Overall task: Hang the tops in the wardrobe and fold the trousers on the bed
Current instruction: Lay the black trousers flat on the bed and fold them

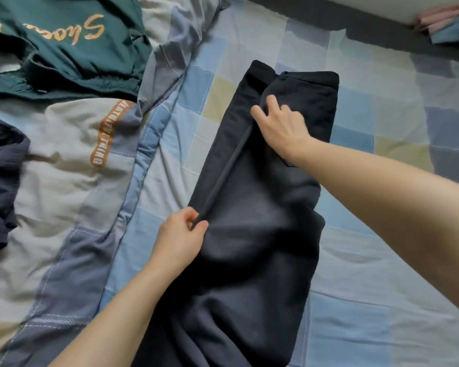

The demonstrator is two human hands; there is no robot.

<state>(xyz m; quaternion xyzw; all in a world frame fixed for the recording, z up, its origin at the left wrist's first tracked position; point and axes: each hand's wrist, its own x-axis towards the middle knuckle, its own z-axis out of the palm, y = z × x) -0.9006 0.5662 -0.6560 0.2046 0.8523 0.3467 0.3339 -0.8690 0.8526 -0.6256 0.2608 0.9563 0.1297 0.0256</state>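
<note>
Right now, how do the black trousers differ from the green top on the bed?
The black trousers lie stretched out long on the checked sheet; the green top lies crumpled near the quilt. The trousers are plain, the top bears pale lettering. The left hand and right hand pinch the trousers; nothing touches the top.

Dark trousers [252,207] run lengthwise down middle of bed [368,274], both hands on them. Right of trousers: wide bare checked sheet, open for hand passage to far edge. Left of trousers: narrow strip of sheet, then rumpled duvet [72,197] blocks. Green top [64,41] heaped at far left on duvet, dark navy garment [0,181] at left edge. Pink and blue cloth [445,25] at far right corner, well apart.
</note>
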